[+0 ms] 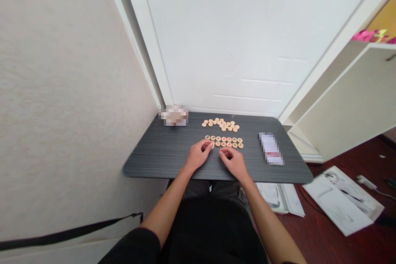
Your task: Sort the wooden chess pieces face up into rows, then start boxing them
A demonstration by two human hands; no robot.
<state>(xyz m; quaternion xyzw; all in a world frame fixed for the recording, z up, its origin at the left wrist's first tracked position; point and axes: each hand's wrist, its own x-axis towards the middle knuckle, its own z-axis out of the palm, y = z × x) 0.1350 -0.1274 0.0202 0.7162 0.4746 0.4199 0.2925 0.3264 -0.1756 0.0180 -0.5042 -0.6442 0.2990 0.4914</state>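
Two neat rows of round, pale wooden Chinese chess pieces (223,139) with red and dark characters lie on the dark grey table (161,152). My left hand (197,156) is at the left end of the nearer row, thumb and fingertips closed at the end chess piece (212,144), which they partly cover. Just in front of that row rests my right hand (234,162), its fingers loosely curved with a gap to the thumb and no piece visible between them. Beyond the rows, more chess pieces (221,123) are scattered in a loose group, their faces seemingly plain.
A blurred-out packet (175,115) sits at the table's back left corner, and a blurred pale flat object (271,148) at the right. White panelled doors (229,41) stand behind the table. Flat boxes (343,202) lie on the red-brown floor at right.
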